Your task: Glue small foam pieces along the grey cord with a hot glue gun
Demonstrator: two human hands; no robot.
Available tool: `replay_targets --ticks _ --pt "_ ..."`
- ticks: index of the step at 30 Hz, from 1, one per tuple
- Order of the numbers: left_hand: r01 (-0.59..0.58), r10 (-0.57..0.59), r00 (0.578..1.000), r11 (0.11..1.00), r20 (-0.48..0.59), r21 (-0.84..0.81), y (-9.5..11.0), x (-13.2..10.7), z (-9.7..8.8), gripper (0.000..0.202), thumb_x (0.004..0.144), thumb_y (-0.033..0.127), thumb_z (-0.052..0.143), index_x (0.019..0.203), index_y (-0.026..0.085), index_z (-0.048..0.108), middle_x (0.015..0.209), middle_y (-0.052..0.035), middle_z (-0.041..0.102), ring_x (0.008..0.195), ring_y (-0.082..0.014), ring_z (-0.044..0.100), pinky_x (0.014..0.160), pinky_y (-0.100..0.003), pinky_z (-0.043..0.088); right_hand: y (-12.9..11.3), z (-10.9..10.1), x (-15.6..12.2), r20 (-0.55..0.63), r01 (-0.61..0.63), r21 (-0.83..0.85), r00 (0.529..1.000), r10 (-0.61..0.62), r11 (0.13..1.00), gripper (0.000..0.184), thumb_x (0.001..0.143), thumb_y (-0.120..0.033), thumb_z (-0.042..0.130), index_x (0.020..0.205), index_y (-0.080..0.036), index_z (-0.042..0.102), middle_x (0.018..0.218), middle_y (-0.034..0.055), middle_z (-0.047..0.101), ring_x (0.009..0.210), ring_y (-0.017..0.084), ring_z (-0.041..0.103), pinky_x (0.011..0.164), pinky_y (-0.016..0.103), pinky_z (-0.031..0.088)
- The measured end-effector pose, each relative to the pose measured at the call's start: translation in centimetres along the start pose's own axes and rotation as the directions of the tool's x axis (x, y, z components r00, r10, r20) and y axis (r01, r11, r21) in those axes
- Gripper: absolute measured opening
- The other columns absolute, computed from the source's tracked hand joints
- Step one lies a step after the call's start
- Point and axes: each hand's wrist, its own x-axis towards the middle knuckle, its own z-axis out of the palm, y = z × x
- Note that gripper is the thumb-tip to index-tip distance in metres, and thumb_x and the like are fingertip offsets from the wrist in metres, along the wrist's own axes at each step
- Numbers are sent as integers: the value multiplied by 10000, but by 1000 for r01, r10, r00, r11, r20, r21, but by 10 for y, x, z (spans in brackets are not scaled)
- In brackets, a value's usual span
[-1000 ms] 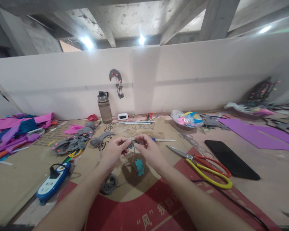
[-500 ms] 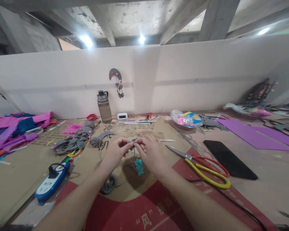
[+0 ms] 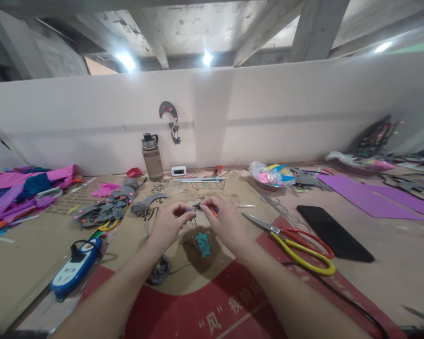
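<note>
Above the cardboard, my left hand (image 3: 172, 223) is closed in a pinch on a small grey piece (image 3: 190, 210), mostly covered by the fingertips. A thin grey cord (image 3: 195, 223) hangs down from there. Just to the right, my right hand (image 3: 223, 221) is also pinched closed, with a small dark tip showing by its fingers; what it holds is too small to make out. Below the hands is a teal cut-out piece (image 3: 203, 245) with a notched edge. A coil of grey cord (image 3: 159, 270) lies by my left forearm.
Red and yellow-handled scissors (image 3: 304, 249) and a black phone (image 3: 334, 233) lie to the right. On the left are a blue-white power strip (image 3: 76, 268) and grey felt pieces (image 3: 106, 207). A water bottle (image 3: 151, 157) stands behind; purple sheets (image 3: 367, 195) lie far right.
My right hand has moved slightly right, away from the left, so a gap shows between the fingertips. The left hand keeps its pinch. The view has shifted a little.
</note>
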Motion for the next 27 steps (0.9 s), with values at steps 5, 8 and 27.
replay_targets --ticks 5,8,27 --pt "-67 69 996 997 -51 33 2 -1 -3 180 669 367 680 707 192 686 614 -11 616 578 -142 505 541 -236 358 -1 1 -1 69 39 -23 997 -38 999 98 825 -244 554 794 -233 647 849 19 647 883 188 521 785 334 251" --pt "-110 114 991 992 -65 57 5 -2 -3 146 662 349 693 689 205 690 615 -13 614 577 -147 492 568 -247 350 1 6 -3 82 72 -46 994 -68 996 84 813 -249 567 766 -225 632 829 12 639 863 182 519 780 331 245" --pt "-15 15 1000 1000 -11 -1 -2 3 -3 260 684 426 646 708 168 629 570 6 568 491 -110 474 460 -222 372 -3 4 -3 87 19 67 996 -25 998 103 831 -253 534 772 -216 610 817 12 624 837 163 524 763 307 279"
